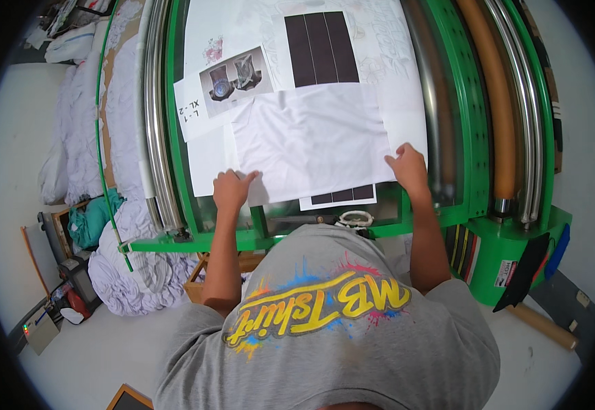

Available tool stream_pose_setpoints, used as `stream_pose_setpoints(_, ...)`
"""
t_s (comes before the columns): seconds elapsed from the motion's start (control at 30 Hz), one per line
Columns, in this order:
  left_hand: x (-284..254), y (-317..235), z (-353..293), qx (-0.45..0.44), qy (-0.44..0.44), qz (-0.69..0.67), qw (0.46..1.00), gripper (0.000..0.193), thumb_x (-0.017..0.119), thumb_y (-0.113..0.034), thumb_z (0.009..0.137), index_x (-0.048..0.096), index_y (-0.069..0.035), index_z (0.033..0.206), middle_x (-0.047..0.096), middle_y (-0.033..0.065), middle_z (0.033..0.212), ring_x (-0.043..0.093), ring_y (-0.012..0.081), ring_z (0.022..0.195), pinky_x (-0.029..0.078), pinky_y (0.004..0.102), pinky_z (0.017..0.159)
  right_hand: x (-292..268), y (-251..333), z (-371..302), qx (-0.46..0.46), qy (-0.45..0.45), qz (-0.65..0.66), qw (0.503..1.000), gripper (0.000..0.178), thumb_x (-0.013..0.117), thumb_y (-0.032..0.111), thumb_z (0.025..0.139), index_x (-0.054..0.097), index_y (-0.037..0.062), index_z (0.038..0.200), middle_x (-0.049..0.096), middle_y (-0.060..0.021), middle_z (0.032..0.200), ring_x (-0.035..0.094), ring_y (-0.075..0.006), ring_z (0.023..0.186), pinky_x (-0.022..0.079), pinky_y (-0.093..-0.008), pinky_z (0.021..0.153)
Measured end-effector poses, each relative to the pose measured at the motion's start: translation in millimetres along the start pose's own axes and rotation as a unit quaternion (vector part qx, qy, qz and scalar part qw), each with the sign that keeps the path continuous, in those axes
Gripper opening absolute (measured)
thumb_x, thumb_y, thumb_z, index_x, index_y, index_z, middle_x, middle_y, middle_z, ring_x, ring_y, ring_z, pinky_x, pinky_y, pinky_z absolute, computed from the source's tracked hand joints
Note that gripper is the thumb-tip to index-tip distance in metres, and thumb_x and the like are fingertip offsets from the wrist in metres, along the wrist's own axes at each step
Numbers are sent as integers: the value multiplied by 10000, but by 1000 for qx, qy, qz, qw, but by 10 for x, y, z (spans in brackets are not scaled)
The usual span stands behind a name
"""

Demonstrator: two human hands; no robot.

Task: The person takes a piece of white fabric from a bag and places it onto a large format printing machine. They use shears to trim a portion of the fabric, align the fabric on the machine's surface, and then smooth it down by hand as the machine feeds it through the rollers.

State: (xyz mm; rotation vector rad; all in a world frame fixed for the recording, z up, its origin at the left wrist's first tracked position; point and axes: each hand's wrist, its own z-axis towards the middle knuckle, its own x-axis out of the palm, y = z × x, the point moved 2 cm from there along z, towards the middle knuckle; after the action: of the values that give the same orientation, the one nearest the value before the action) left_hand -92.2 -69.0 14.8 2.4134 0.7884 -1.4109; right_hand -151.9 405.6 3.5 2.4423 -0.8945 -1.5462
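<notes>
A white cloth panel (311, 137), lightly wrinkled, lies over a dark-striped printed sheet (321, 48) on the bed of a green-framed roller machine. Its left edge, close to the near corner, is pinched by my left hand (232, 188), thumb pointing inward. On the opposite side my right hand (409, 167) has thumb and fingers closed at the cloth's right edge. The striped print shows beyond the cloth, and a strip of it (342, 197) also sticks out below the near hem. The part between is hidden under the cloth.
A paper with a garment picture (236, 78) and handwriting lies left of the print. Steel rollers (155, 116) flank the bed at left; a brown roll (492, 102) stands at right. A white coil (354, 219) sits by the green front bar (236, 240). Piled white fabric (143, 273) is at left.
</notes>
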Motion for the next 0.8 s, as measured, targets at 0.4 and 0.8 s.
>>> stream_pose_setpoints(0.4, 242, 366, 173, 125, 25, -196, 972, 321, 834, -238, 794, 637, 15, 795, 672, 195, 727, 662, 358, 698, 541, 478, 723, 539, -534, -54, -8, 49, 197, 979, 324, 877, 177, 778, 745, 22, 1031, 769, -136, 1000, 757, -295, 906, 601, -419, 807)
stream_pose_setpoints(0.8, 400, 587, 296, 121, 26, -168, 978, 453, 858, -342, 762, 637, -88, 1065, 745, 137, 935, 732, 366, 957, 517, 520, 916, 582, -426, -366, -53, -59, 178, 981, 460, 932, 155, 776, 686, 14, 1138, 735, -103, 887, 732, -245, 840, 607, -397, 814)
